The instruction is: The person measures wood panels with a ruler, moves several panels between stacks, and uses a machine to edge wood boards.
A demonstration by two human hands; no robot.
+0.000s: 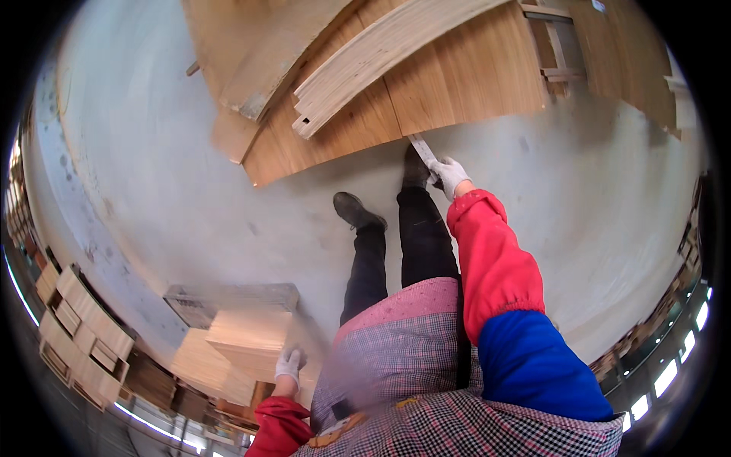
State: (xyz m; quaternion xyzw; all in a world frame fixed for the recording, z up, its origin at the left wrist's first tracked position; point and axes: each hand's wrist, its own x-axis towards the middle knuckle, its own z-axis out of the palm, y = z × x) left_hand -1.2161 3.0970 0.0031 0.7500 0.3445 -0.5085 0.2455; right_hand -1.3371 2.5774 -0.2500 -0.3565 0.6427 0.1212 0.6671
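Holding strip (422, 149), timber (365, 70) crossing panels (472, 72), boards (247, 333) stacked

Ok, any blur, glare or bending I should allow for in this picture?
Head view: a hazy smear softens part of the apron and the board stack near the left hand; windows at lower right glare white; straight edges bow toward the dark rim; the right hand and its pale strip read fairly clear.
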